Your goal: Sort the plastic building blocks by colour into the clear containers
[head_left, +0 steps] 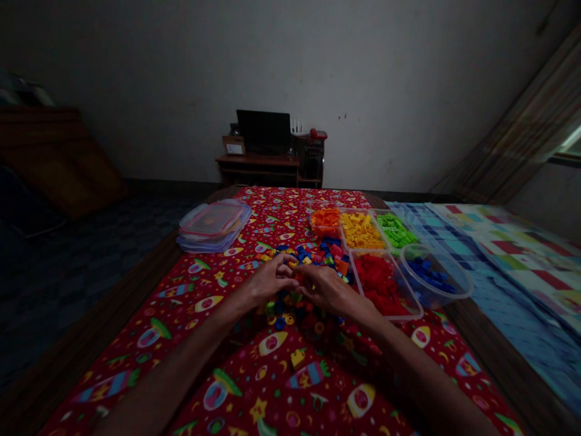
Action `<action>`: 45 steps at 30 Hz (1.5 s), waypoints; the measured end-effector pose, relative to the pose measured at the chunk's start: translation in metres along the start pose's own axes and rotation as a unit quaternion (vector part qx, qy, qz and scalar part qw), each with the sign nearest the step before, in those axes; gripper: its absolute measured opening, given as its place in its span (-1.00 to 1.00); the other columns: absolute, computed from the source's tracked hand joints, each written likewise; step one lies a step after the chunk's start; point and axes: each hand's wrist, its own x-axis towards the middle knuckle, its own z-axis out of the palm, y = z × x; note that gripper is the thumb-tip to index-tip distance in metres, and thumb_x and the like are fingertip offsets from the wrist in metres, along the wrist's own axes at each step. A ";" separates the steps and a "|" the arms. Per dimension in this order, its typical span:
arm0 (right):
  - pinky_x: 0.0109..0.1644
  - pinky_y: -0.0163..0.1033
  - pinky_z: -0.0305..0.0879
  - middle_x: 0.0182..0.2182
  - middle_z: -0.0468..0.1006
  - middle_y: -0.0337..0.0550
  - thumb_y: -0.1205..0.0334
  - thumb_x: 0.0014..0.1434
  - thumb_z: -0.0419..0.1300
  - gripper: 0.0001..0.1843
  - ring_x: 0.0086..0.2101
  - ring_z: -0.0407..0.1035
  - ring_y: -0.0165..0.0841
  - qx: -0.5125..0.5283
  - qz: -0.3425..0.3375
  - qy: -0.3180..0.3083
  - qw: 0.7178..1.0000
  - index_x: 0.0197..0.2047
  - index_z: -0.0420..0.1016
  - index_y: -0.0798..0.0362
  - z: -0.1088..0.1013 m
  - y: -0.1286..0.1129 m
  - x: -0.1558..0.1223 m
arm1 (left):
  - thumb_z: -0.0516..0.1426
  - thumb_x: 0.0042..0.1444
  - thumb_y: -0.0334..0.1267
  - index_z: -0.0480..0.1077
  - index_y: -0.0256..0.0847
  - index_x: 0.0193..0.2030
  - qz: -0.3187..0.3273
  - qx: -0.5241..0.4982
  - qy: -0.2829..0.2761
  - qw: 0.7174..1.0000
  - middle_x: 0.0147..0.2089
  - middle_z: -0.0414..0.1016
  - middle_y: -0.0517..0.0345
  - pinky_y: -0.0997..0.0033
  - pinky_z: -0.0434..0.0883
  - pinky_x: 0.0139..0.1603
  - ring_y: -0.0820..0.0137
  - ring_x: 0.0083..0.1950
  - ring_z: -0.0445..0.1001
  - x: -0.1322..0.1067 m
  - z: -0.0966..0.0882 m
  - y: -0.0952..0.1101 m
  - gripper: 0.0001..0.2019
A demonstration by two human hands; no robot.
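A mixed pile of small toy building bricks (280, 306) in several colours lies on the red patterned tablecloth (190, 357). Over its middle is my left hand (271, 280), its fingers curved and apart, with nothing plainly held. My right hand (324, 287) faces it from the right, fingertips drawn together and low among the bricks. A bit of red-orange shows by those fingertips, but I cannot tell whether it is gripped. Part of the pile is hidden under both hands. One yellow brick (298, 358) lies apart, nearer to me.
Right of the pile, clear tubs hold orange bricks (325, 221), yellow bricks (363, 230), green bricks (396, 230) and red bricks (379, 284). Blue bricks (429, 274) fill part of a round tub (467, 289). Stacked lids (213, 221) lie at the left. A desk with a monitor (264, 130) stands beyond.
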 end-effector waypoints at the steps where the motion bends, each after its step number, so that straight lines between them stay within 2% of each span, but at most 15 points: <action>1: -0.35 -0.34 0.09 -0.33 0.51 -0.11 0.34 0.19 0.09 -0.76 -0.41 0.32 -0.40 -0.008 -0.008 0.003 1.000 -0.06 0.40 0.13 0.000 0.000 -0.001 | 0.23 -0.18 -0.18 0.25 -0.18 0.00 -0.001 -0.010 0.002 1.000 -0.40 0.47 0.28 0.38 0.44 -0.29 0.37 -0.34 0.51 0.000 0.001 0.001 -0.46; 4: -0.37 -0.35 0.06 -0.36 0.49 -0.14 0.42 0.15 0.09 -0.78 -0.42 0.27 -0.41 -0.032 -0.016 0.014 0.999 -0.11 0.39 0.12 -0.007 0.001 -0.002 | 0.17 -0.06 -0.04 0.25 -0.20 -0.01 0.009 -0.019 0.013 1.000 -0.34 0.52 0.18 0.30 0.48 -0.24 0.31 -0.30 0.54 -0.001 -0.002 0.003 -0.52; 6: -0.36 -0.35 0.07 -0.38 0.49 -0.15 0.43 0.15 0.09 -0.79 -0.43 0.27 -0.42 -0.044 -0.005 0.021 0.999 -0.12 0.40 0.11 -0.014 0.003 -0.003 | 0.12 0.01 0.04 0.31 -0.22 -0.05 0.029 0.011 0.025 0.999 -0.30 0.54 0.09 0.27 0.49 -0.23 0.27 -0.28 0.55 -0.001 -0.007 0.004 -0.55; 9: -0.32 -0.35 0.11 -0.33 0.51 -0.11 0.40 0.17 0.09 -0.81 -0.39 0.31 -0.40 -0.047 0.014 0.052 0.997 -0.13 0.42 0.10 -0.024 0.011 -0.004 | 0.10 0.04 0.06 0.39 -0.23 -0.11 0.059 0.076 0.047 0.994 -0.23 0.57 0.02 0.28 0.49 -0.20 0.23 -0.21 0.55 -0.001 -0.015 0.005 -0.59; 13: -0.33 -0.35 0.15 -0.31 0.54 -0.10 0.34 0.16 0.14 -0.77 -0.39 0.35 -0.41 -0.054 0.057 0.096 0.992 -0.09 0.45 0.10 -0.037 0.031 0.003 | 0.06 0.08 0.07 0.42 -0.23 -0.13 0.068 0.101 0.060 0.991 -0.20 0.58 0.04 0.27 0.48 -0.16 0.24 -0.20 0.55 0.000 -0.023 0.003 -0.59; 16: -0.34 -0.36 0.15 -0.38 0.55 -0.14 0.33 0.13 0.16 -0.79 -0.42 0.35 -0.42 -0.093 0.096 0.119 0.984 -0.13 0.50 0.09 -0.054 0.051 0.026 | 0.05 0.08 0.07 0.45 -0.22 -0.17 0.074 0.126 0.064 0.987 -0.21 0.59 0.07 0.26 0.48 -0.16 0.25 -0.23 0.55 0.002 -0.027 0.001 -0.60; 20: -0.32 -0.35 0.18 -0.38 0.57 -0.07 0.39 0.11 0.14 -0.84 -0.38 0.38 -0.39 -0.153 0.134 0.137 0.970 -0.26 0.54 0.14 -0.083 0.075 0.076 | 0.04 0.08 0.04 0.48 -0.20 -0.19 0.071 0.172 0.077 0.979 -0.21 0.59 0.08 0.29 0.47 -0.17 0.25 -0.25 0.54 0.001 -0.031 0.002 -0.62; 23: -0.27 -0.33 0.22 -0.35 0.57 -0.01 0.40 0.11 0.15 -0.82 -0.34 0.41 -0.34 -0.172 0.174 0.124 0.962 -0.23 0.55 0.18 -0.099 0.088 0.106 | 0.01 0.09 0.00 0.49 -0.20 -0.20 0.071 0.196 0.087 0.974 -0.21 0.60 0.08 0.32 0.47 -0.18 0.25 -0.23 0.55 0.001 -0.037 0.002 -0.64; 26: -0.22 -0.31 0.23 -0.28 0.57 0.06 0.38 0.14 0.13 -0.77 -0.28 0.41 -0.31 -0.198 0.181 0.134 0.954 -0.15 0.53 0.21 -0.105 0.093 0.113 | -0.01 0.10 -0.06 0.49 -0.18 -0.21 0.090 0.244 0.116 0.959 -0.19 0.60 0.08 0.31 0.45 -0.12 0.24 -0.17 0.54 0.003 -0.046 -0.003 -0.66; 29: -0.26 -0.33 0.20 -0.32 0.57 0.04 0.35 0.19 0.06 -0.74 -0.34 0.39 -0.34 -0.201 0.152 0.156 0.955 -0.14 0.53 0.22 -0.104 0.090 0.098 | -0.02 0.08 -0.14 0.49 -0.18 -0.23 0.107 0.314 0.164 0.929 -0.16 0.58 0.03 0.26 0.42 -0.02 0.22 -0.12 0.52 0.007 -0.057 -0.014 -0.70; 32: -0.37 -0.35 0.13 -0.46 0.55 -0.07 0.32 0.21 0.02 -0.73 -0.46 0.34 -0.40 -0.177 0.131 0.145 0.965 -0.27 0.55 0.18 -0.098 0.079 0.073 | -0.02 0.08 -0.15 0.47 -0.22 -0.16 0.114 0.349 0.186 0.911 -0.07 0.55 -0.06 0.18 0.37 0.08 0.17 -0.02 0.48 0.013 -0.066 -0.033 -0.67; 35: -0.42 -0.35 0.08 -0.53 0.50 -0.15 0.28 0.21 0.03 -0.73 -0.51 0.29 -0.43 -0.153 0.119 0.140 0.971 -0.37 0.54 0.13 -0.087 0.061 0.048 | -0.02 0.09 -0.08 0.42 -0.27 -0.02 0.100 0.346 0.189 0.914 0.07 0.47 -0.14 0.11 0.31 0.17 0.13 0.11 0.41 0.019 -0.067 -0.055 -0.58; 38: -0.41 -0.35 0.08 -0.51 0.50 -0.18 0.25 0.23 0.03 -0.74 -0.51 0.28 -0.44 -0.112 0.113 0.122 0.980 -0.32 0.54 0.10 -0.070 0.040 0.029 | -0.04 0.12 -0.04 0.35 -0.30 0.11 0.075 0.335 0.178 0.922 0.18 0.38 -0.17 0.10 0.25 0.23 0.12 0.22 0.32 0.023 -0.061 -0.069 -0.49; 42: -0.36 -0.33 0.12 -0.44 0.51 -0.13 0.32 0.23 0.04 -0.79 -0.46 0.31 -0.41 -0.107 0.100 0.048 0.988 -0.25 0.51 0.10 -0.040 0.024 0.015 | 0.03 0.09 -0.14 0.31 -0.25 0.17 0.084 0.339 0.129 0.928 0.20 0.37 -0.11 0.09 0.25 0.23 0.13 0.23 0.31 0.024 -0.051 -0.072 -0.50; 45: -0.28 -0.29 0.17 -0.36 0.51 -0.06 0.41 0.18 0.08 -0.83 -0.35 0.33 -0.35 -0.161 0.075 0.018 0.984 -0.21 0.48 0.12 -0.016 0.023 0.013 | 0.09 0.01 -0.25 0.33 -0.23 0.16 0.108 0.334 0.129 0.927 0.16 0.42 -0.08 0.07 0.28 0.20 0.12 0.18 0.36 0.024 -0.046 -0.070 -0.49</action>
